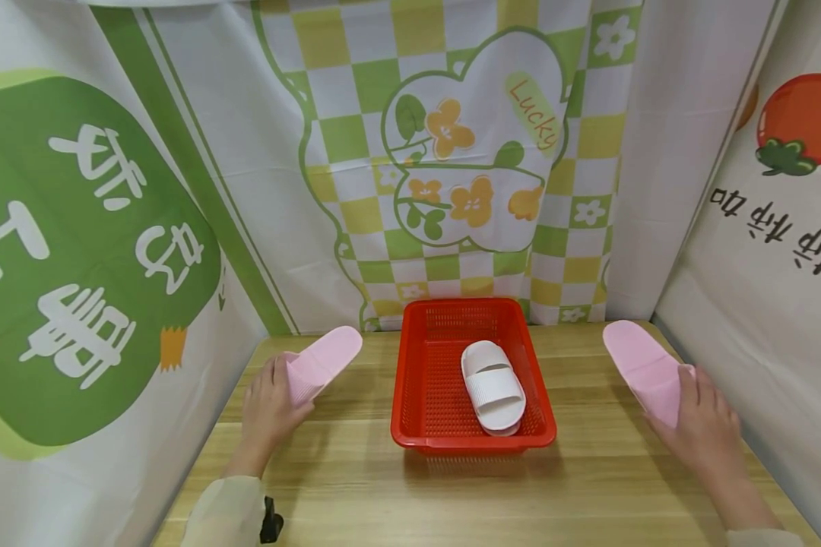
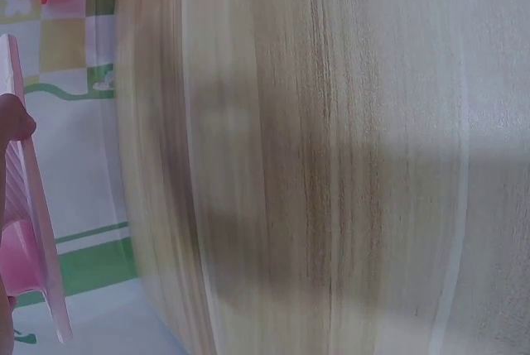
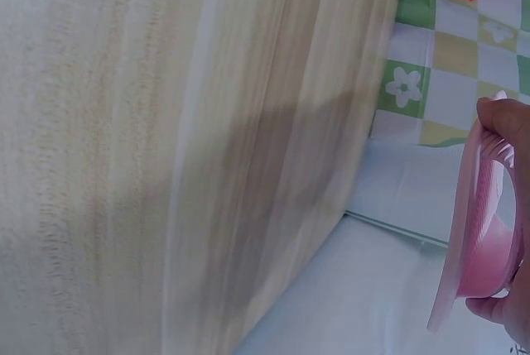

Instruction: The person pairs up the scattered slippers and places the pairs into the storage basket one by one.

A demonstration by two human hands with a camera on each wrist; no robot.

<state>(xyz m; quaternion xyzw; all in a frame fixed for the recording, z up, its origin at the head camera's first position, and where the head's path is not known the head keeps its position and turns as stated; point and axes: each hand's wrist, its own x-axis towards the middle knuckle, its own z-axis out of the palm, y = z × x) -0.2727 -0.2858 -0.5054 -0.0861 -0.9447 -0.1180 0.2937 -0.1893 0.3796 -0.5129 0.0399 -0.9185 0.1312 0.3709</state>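
Observation:
Each hand grips one pink slipper by its strap end, above the table. My left hand (image 1: 271,403) is left of the basket, its pink slipper (image 1: 340,351) pointing up and to the right. On the far right, my right hand (image 1: 708,425) holds the other pink slipper (image 1: 631,351), which points up and to the left. Both wrist views show a slipper edge-on, the left slipper (image 2: 41,206) and the right slipper (image 3: 464,239), with the thumb over the sole's edge. White slippers (image 1: 494,387), apparently stacked, lie inside the red basket (image 1: 398,380).
The perforated red basket stands mid-table near the back edge of the wooden table (image 1: 342,486). Behind it hangs a green-and-yellow checkered curtain (image 1: 369,83). Printed white cloth walls (image 1: 746,296) close in the left and right sides.

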